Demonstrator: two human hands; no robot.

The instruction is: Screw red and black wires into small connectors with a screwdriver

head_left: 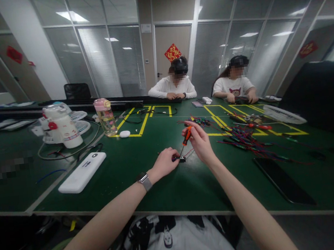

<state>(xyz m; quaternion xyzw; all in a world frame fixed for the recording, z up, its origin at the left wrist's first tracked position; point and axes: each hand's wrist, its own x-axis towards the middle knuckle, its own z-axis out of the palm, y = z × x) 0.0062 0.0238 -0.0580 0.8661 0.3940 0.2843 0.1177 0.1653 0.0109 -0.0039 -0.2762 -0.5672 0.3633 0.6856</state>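
My right hand [200, 142] is closed around the orange and black handle of a screwdriver [187, 135], tilted with its shaft pointing down and left. The screwdriver's tip meets a small dark part with a metallic top [182, 159] on the green table. My left hand [167, 161] pinches this part from the left side; its fingers partly hide it. A thin red wire [190, 153] runs from the part towards my right hand.
Right of my hands lies a pile of red and dark wires [244, 137], with a black phone [283, 179] nearer the edge. A white power bank [83, 172], a pink-lidded bottle [105, 118] and a white bottle [66, 127] are on the left. Two people [172, 86] sit opposite.
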